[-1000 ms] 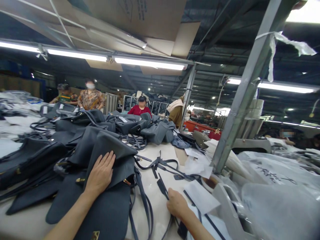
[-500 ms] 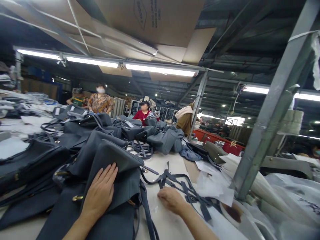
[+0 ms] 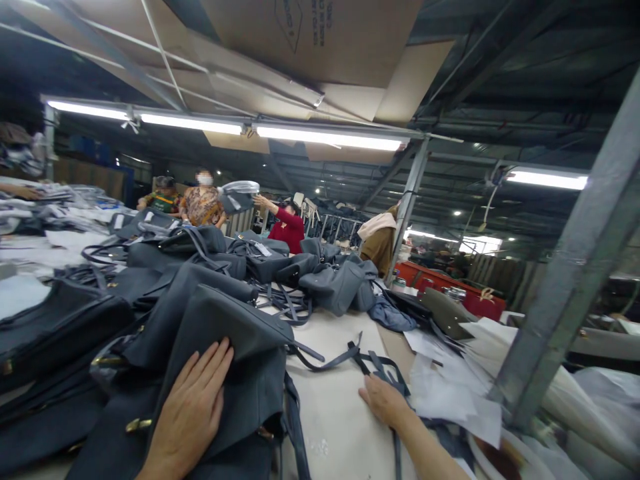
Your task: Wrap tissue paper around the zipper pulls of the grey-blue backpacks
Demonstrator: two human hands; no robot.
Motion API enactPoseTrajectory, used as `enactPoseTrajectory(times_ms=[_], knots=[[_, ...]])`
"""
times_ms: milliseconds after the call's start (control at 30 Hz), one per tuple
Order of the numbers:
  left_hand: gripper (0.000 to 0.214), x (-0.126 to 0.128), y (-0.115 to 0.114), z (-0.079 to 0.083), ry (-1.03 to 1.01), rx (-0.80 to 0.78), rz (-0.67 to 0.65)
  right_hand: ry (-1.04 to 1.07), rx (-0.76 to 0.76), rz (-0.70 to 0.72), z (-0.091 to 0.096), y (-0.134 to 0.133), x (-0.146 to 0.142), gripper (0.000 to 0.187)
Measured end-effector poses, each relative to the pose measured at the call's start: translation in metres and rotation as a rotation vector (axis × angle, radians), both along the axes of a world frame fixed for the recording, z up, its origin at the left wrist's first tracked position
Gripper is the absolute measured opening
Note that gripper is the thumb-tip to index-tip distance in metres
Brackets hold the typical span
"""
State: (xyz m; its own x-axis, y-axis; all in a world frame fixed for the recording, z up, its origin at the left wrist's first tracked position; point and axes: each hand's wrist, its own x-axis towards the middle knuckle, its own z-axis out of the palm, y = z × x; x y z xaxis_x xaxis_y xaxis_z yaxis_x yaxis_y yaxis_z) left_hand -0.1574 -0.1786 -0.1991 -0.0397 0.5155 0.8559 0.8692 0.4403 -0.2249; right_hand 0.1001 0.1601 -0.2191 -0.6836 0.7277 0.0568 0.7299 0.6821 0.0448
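My left hand (image 3: 195, 393) lies flat on a dark blue-grey leather bag (image 3: 245, 373), its fingers stretched out over the side panel. Gold-coloured hardware (image 3: 139, 425) shows left of that hand. To the right, over the pale tabletop, my right hand (image 3: 384, 399) is closed with curled fingers on a bunch of dark straps (image 3: 393, 368). One long strap (image 3: 325, 365) runs from beside the bag toward this bunch. My right fingertips are partly hidden, and how many straps they hold I cannot tell.
Several similar bags (image 3: 330, 283) are heaped across the table (image 3: 335, 407). White paper sheets (image 3: 450, 387) and a container of brown liquid (image 3: 500, 460) lie to the right, near a slanted metal post (image 3: 565, 287). Co-workers stand beyond; a person in red (image 3: 287, 229) raises a wrapped bag (image 3: 240, 198).
My right hand has moved right, dragging the straps away from the bag. My left hand stays flat on it. Across the table, the person in red has lifted a wrapped bag.
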Motion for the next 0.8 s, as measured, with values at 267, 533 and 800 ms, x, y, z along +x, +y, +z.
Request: enactPoseTrajectory(times_ms=[267,533,800], knots=[[0.056,-0.001,0.000,-0.001,0.020,0.027,-0.027,0.123,0.089,-0.111,0.013,0.010,0.007,0.024],[0.060,-0.002,0.000,-0.005,0.005,-0.010,0.012,0.303,-0.223,-0.257,0.023,0.047,-0.042,0.024],[0.065,-0.003,0.004,-0.006,-0.042,0.029,-0.040,0.764,-0.582,-0.261,0.160,0.093,-0.010,0.026]])
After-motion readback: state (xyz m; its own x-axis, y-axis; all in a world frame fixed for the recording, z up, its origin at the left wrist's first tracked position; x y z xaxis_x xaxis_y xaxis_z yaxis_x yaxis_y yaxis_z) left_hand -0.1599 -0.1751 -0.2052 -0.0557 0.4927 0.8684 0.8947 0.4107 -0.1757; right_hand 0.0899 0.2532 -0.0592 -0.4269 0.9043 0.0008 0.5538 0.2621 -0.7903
